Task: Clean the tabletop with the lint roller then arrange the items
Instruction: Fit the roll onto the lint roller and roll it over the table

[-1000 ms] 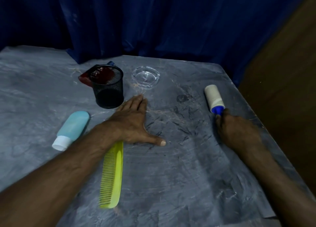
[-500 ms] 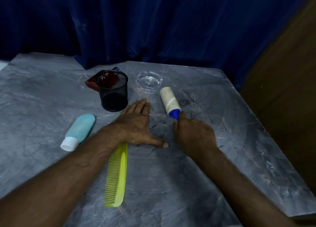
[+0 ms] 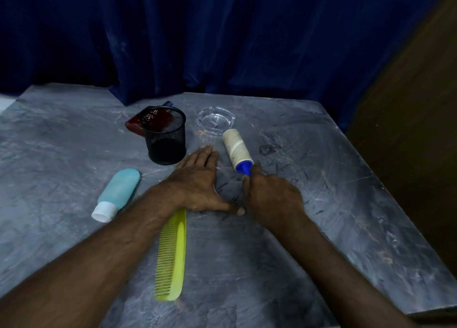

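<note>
The lint roller, a cream roll on a blue handle, lies on the grey marbled tabletop just below the glass ashtray. My right hand grips its blue handle. My left hand rests flat on the table with straight fingers, its thumb touching the right hand. A yellow-green comb lies partly under my left forearm. A light blue bottle with a white cap lies to the left. A black mesh cup stands behind my left hand, with a red bottle lying behind it.
A dark blue curtain hangs behind the table. The table's right edge runs diagonally beside a brown wall or floor. Thin hairs and dark scuffs mark the surface right of the roller.
My right hand has swept the roller from the table's right side leftward to beside my left hand, then a little further toward the ashtray. The left hand stays flat in place.
</note>
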`<control>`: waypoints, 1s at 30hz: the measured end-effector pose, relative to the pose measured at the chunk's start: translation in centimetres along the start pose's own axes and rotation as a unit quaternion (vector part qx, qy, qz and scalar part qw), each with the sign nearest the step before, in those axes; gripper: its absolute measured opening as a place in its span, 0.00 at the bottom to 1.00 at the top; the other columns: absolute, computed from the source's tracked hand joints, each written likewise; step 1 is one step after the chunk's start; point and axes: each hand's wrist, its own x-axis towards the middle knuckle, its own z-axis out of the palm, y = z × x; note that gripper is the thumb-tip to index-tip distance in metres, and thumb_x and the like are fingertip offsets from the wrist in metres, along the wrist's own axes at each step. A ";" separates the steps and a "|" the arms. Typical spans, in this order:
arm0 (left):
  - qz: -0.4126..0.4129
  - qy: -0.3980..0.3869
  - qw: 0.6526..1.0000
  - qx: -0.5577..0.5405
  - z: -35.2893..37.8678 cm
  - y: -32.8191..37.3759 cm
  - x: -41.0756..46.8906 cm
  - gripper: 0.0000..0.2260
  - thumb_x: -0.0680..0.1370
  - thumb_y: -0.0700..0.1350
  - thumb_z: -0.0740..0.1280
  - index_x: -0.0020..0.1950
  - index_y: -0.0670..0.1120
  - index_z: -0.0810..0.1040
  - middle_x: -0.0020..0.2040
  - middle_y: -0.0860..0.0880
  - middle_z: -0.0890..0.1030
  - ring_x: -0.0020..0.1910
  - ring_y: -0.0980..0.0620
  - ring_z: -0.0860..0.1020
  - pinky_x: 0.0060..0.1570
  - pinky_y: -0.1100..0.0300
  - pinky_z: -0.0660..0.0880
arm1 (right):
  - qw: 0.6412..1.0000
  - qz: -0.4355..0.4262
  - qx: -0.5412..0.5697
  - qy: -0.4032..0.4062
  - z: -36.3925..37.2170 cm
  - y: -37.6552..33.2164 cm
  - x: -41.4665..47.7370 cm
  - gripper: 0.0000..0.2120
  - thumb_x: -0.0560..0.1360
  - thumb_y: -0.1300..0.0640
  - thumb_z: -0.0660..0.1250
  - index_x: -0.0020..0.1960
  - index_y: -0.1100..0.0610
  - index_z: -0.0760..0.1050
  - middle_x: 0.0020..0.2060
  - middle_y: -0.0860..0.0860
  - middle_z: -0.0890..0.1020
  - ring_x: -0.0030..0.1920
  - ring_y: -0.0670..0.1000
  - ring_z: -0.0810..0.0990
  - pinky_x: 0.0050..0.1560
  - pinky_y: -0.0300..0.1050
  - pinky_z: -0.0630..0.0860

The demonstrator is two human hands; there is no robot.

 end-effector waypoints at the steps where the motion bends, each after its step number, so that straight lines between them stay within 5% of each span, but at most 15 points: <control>1: -0.001 0.000 1.000 -0.002 0.0 0.0 0.0 0.75 0.57 0.87 0.65 0.87 0.49 0.33 0.87 0.50 0.32 0.86 0.49 0.34 0.78 0.55 0.35 | 1.000 0.008 0.010 -0.004 -0.2 0.4 0.1 0.22 0.86 0.45 0.50 0.73 0.57 0.66 0.57 0.58 0.83 0.55 0.61 0.83 0.46 0.49 0.70; 5: -0.006 -0.009 1.000 -0.007 0.0 0.0 0.1 0.75 0.56 0.88 0.65 0.87 0.50 0.33 0.87 0.51 0.31 0.86 0.50 0.33 0.77 0.55 0.35 | 0.998 0.057 0.031 -0.022 -1.0 2.9 0.1 0.21 0.86 0.45 0.50 0.70 0.58 0.68 0.57 0.61 0.83 0.56 0.65 0.83 0.54 0.55 0.77; 16: 0.000 -0.006 1.000 -0.013 0.6 -0.6 0.8 0.79 0.48 0.93 0.57 0.87 0.50 0.32 0.86 0.53 0.30 0.85 0.52 0.33 0.75 0.57 0.33 | 0.982 0.181 0.045 -0.041 -2.0 13.5 0.2 0.20 0.86 0.45 0.50 0.63 0.60 0.70 0.52 0.63 0.82 0.49 0.62 0.81 0.50 0.55 0.76; 20: 0.003 0.003 1.000 -0.012 0.8 -0.8 1.0 0.80 0.48 0.93 0.57 0.87 0.50 0.32 0.86 0.53 0.30 0.85 0.53 0.33 0.79 0.56 0.36 | 0.977 0.209 0.018 -0.043 -2.3 16.2 -0.4 0.19 0.87 0.47 0.51 0.62 0.60 0.71 0.43 0.55 0.78 0.40 0.56 0.76 0.44 0.48 0.70; 26: 0.007 0.013 1.000 0.000 0.9 -0.8 1.0 0.80 0.47 0.93 0.54 0.87 0.50 0.34 0.87 0.53 0.32 0.86 0.53 0.34 0.81 0.55 0.37 | 0.969 0.243 0.001 -0.036 -3.0 18.7 -1.5 0.17 0.86 0.47 0.54 0.61 0.59 0.74 0.48 0.58 0.81 0.42 0.56 0.74 0.45 0.48 0.69; 30: 0.009 0.020 1.000 0.003 1.0 -0.9 1.1 0.80 0.48 0.93 0.54 0.87 0.49 0.33 0.87 0.53 0.32 0.86 0.53 0.34 0.79 0.57 0.36 | 0.963 0.268 -0.001 -0.038 -3.1 20.0 -2.1 0.19 0.86 0.46 0.54 0.62 0.61 0.72 0.52 0.62 0.83 0.51 0.64 0.82 0.45 0.49 0.70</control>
